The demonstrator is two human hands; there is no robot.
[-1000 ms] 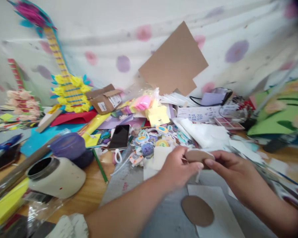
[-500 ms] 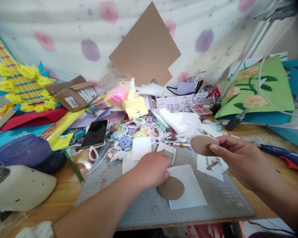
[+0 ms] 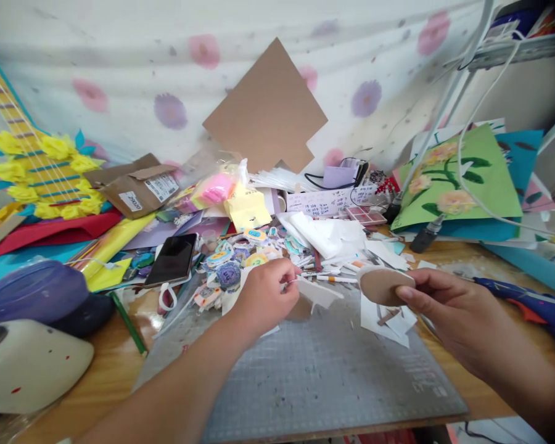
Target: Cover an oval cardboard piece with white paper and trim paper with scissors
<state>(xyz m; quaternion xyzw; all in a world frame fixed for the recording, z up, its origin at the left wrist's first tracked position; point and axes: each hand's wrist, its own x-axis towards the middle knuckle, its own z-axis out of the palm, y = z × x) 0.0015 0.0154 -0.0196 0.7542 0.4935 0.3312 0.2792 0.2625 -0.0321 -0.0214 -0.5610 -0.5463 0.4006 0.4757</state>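
Cardboard disc [image 3: 385, 288], brown-faced with a pale edge, is hanging above the mat, tilted, between the two hands. Right hand [image 3: 453, 308] is pinching its near edge, thumb in front, fingers closing behind. Left hand [image 3: 266, 296] is curling its fingers inward, thumb close to index; a white paper piece [image 3: 321, 293] is lying at its fingertips, but cannot tell whether they are gripping it. Brown piece [image 3: 300, 310], partly hidden, is showing just below that paper; its full shape cannot be made out.

Grey cutting mat [image 3: 314, 370] is spreading beneath both hands. White paper scraps [image 3: 395, 324] are lying just below the disc, left of the right hand. Blue glue gun [image 3: 527, 296] is resting right of the right hand. Cut-out paper badges [image 3: 229, 274] are heaping up just beyond the left hand; smartphone [image 3: 172, 256] is lying farther left, with green pencil [image 3: 128, 324] nearer the body. White jar [image 3: 41, 367] is lying on its side well left of the left hand. Beyond both hands, notched cardboard sheet [image 3: 263, 111] is standing against flower-printed cloth [image 3: 129, 61]; green floral picture [image 3: 457, 179] is leaning beyond the right hand.
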